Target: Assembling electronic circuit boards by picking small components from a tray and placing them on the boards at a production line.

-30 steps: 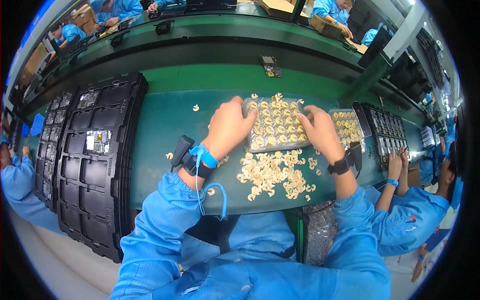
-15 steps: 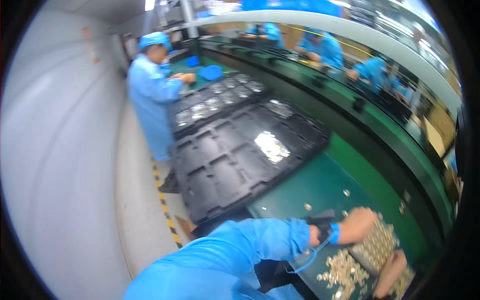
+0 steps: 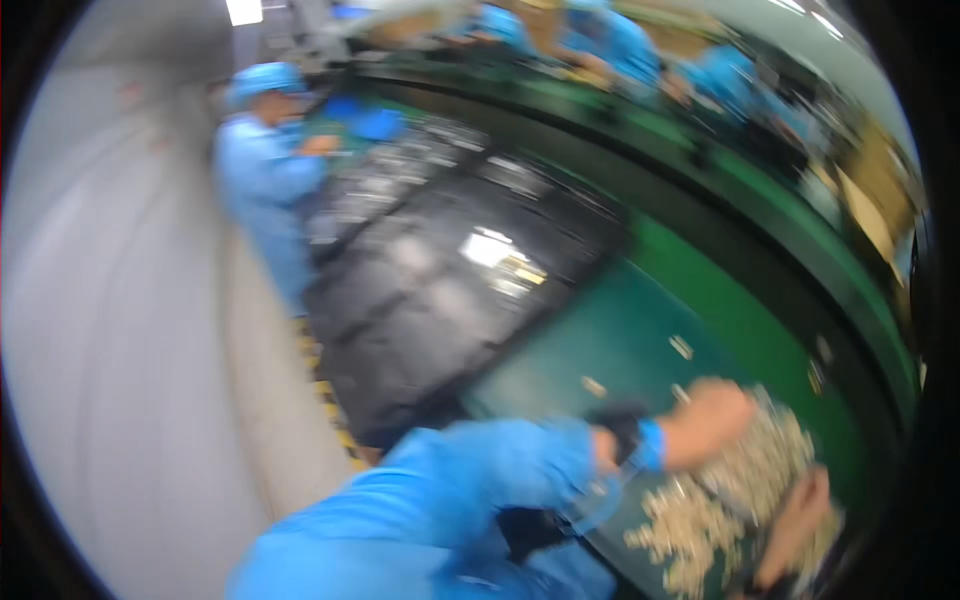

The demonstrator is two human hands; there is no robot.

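Observation:
The picture is smeared by motion. My left hand (image 3: 708, 425), with a blue wrist strap (image 3: 652, 444) and a dark band, is curled at the far left edge of a block of small pale-gold parts in rows (image 3: 765, 455). Its fingertips are hidden, so what it holds does not show. My right hand (image 3: 797, 522) lies at the near right side of the same block, its fingers blurred and partly hidden. A heap of loose pale-gold parts (image 3: 690, 530) lies left of the block on the green table (image 3: 560, 340).
A large black moulded tray (image 3: 420, 290) with a shiny piece (image 3: 495, 255) lies ahead left, another tray of shiny pieces (image 3: 400, 170) beyond it. A person in blue (image 3: 265, 170) stands far left. Several loose parts lie near my left hand; a dark rail (image 3: 700, 190) runs along the right.
The view has swung, so the trays and the standing person appear further left. Both hands stay at the block of parts.

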